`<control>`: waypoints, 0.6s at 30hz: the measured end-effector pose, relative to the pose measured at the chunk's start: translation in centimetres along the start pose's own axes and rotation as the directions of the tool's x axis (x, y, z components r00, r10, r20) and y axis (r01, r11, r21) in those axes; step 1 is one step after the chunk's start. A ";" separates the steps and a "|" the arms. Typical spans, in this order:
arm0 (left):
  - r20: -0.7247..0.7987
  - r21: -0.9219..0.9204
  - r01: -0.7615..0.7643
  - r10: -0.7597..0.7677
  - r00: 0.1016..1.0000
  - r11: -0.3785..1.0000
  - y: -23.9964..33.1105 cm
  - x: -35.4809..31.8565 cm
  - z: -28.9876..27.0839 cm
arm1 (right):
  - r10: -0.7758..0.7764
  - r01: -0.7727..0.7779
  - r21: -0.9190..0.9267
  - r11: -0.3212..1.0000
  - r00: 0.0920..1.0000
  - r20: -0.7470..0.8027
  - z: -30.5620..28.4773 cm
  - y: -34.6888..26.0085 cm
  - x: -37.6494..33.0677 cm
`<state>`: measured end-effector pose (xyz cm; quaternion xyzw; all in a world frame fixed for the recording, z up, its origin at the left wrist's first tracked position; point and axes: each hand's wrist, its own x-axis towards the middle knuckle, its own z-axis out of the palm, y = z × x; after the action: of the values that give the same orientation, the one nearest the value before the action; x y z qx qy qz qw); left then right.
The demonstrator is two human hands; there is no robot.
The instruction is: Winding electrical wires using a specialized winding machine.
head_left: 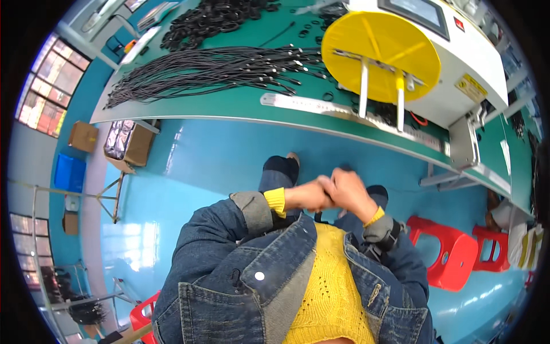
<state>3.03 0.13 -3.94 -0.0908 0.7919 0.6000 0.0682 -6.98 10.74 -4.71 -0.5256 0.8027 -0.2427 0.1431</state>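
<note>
My left hand (309,196) and my right hand (350,190) meet in front of my body, in front of the table's near edge. Both are curled closed and touch each other. Whatever lies between the fingers, if anything, is hidden. On the green table (229,109) beyond them lies a long bundle of black cables (200,71) with shiny ends at the right. A yellow disc (381,40) with two pale posts stands on the front of a white machine (475,51). Beneath it a steel ruler (303,105) runs along the table edge.
A heap of coiled black cables (200,26) sits at the back of the table. Red stools (452,252) stand on the blue floor at the right. To the left are an open cardboard box (139,146), a blue bin (70,172) and a metal frame (117,198).
</note>
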 end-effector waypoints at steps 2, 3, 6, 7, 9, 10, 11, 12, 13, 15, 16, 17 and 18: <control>0.383 -0.151 0.552 -0.466 0.797 0.820 -0.9 -2.2 -1.0 | 0.136 -0.346 0.352 0.869 0.854 0.503 -0.9 -0.8 -0.5; 0.368 -0.158 0.548 -0.466 0.805 0.822 -1.7 -2.4 -2.2 | 0.129 -0.431 0.448 0.783 0.817 0.562 -0.5 0.1 -0.9; 0.318 -0.073 0.634 -0.584 0.747 0.770 -0.9 -2.1 -8.6 | 0.138 -0.536 0.537 0.652 0.780 0.610 -0.6 3.1 -2.6; 0.090 -0.156 0.478 -0.469 0.878 0.864 2.3 -2.6 -12.1 | 0.156 -0.555 0.552 0.622 0.779 0.607 -0.4 3.7 -2.7; -0.349 -0.369 -0.036 -0.102 0.932 0.929 4.6 -1.6 -20.5 | 0.142 -0.525 0.573 0.630 0.802 0.579 0.0 4.7 -2.8; -0.453 -0.659 -0.334 -0.002 0.891 0.674 5.2 -1.4 -24.5 | 0.126 -0.496 0.588 0.639 0.822 0.556 0.3 5.0 -2.9; -0.578 -0.530 -0.427 0.056 0.814 0.733 4.4 -1.1 -29.7 | 0.101 -0.462 0.605 0.648 0.840 0.533 0.6 5.1 -3.1; -0.775 -0.271 -0.329 -0.003 0.631 0.905 3.1 -0.8 -32.3 | 0.095 -0.459 0.604 0.651 0.839 0.536 0.4 5.0 -3.1; -0.920 -0.025 -0.124 0.026 0.392 0.992 1.8 -1.1 -33.7 | 0.094 -0.461 0.619 0.636 0.843 0.530 0.4 4.7 -2.7; -0.806 0.532 0.401 0.303 0.508 0.745 -1.4 -2.4 -34.8 | 0.104 -0.471 0.644 0.602 0.846 0.522 0.5 3.9 -2.3; -0.776 0.557 0.453 0.241 0.583 0.696 -2.5 -2.0 -33.5 | 0.102 -0.470 0.644 0.603 0.846 0.523 0.6 4.0 -2.5; -0.748 0.581 0.507 0.172 0.640 0.637 -3.5 -1.7 -31.6 | 0.118 -0.481 0.635 0.605 0.842 0.526 0.8 4.4 -2.5; -0.728 0.648 0.489 0.285 0.623 0.584 -5.2 -1.4 -30.1 | 0.131 -0.491 0.623 0.609 0.837 0.532 0.8 4.7 -2.7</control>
<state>5.58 -30.10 -0.34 -0.3491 0.9116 0.0672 -0.2065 -9.18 14.55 -7.99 -0.3090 0.6615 -0.3928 0.5591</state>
